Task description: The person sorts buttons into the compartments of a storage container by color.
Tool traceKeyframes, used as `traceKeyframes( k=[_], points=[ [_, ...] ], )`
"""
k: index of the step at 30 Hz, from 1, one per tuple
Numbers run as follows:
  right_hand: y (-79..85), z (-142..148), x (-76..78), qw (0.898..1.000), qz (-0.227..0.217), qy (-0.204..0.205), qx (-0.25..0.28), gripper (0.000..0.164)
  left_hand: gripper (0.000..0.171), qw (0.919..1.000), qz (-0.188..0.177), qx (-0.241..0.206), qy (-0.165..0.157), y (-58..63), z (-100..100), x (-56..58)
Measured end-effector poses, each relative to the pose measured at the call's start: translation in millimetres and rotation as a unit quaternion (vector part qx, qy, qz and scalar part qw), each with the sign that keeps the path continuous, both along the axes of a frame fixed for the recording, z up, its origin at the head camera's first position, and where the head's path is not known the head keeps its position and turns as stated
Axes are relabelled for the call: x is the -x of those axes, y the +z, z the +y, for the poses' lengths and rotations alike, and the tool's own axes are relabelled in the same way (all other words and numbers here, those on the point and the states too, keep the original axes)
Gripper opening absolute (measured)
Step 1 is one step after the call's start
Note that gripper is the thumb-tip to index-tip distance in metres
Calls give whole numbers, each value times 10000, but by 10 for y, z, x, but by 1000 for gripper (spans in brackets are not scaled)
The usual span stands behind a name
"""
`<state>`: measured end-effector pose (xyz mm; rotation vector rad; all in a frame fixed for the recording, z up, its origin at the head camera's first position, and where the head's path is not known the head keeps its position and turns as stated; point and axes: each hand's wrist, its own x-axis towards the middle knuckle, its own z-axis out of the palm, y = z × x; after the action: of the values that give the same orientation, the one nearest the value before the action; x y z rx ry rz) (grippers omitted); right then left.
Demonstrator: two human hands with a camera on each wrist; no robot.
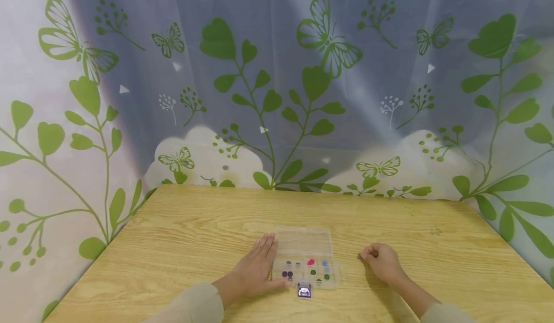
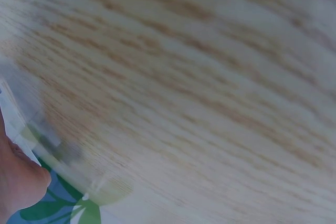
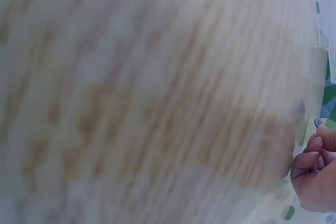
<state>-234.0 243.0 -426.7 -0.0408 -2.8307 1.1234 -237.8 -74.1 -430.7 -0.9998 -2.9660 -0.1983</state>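
Observation:
A clear plastic compartment box point(image 1: 303, 241) stands on the table with its lid folded back. Small round buttons in purple, pink, blue, green and grey lie in its compartments, among them a pink button point(image 1: 311, 262). My left hand point(image 1: 255, 270) lies flat along the box's left side, fingers straight, thumb reaching across its front left corner. To the right of the box, my right hand point(image 1: 383, 261) pinches a small dark button point(image 3: 317, 122) between thumb and fingertip. Only a bit of the left hand point(image 2: 21, 182) shows in the left wrist view.
A small purple and silver piece point(image 1: 304, 291) sits at the box's front edge. Farther right on the wooden table point(image 1: 207, 212) lie several tiny brownish things point(image 1: 434, 231). A curtain point(image 1: 277, 97) with green leaves and butterflies hangs behind the table.

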Motion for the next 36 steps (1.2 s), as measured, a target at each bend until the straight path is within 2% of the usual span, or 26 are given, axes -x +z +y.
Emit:
traceKeyframes(
  k=[19,36],
  points=[
    [33,-104,20,9969,-193,-425,628,17,97,9999,-96,-74,21,2,-4,-5],
    [94,-241,26,9933,-137,-479,1047,23,98,10000,-58,-52,28,-33,-2,4]
  ],
)
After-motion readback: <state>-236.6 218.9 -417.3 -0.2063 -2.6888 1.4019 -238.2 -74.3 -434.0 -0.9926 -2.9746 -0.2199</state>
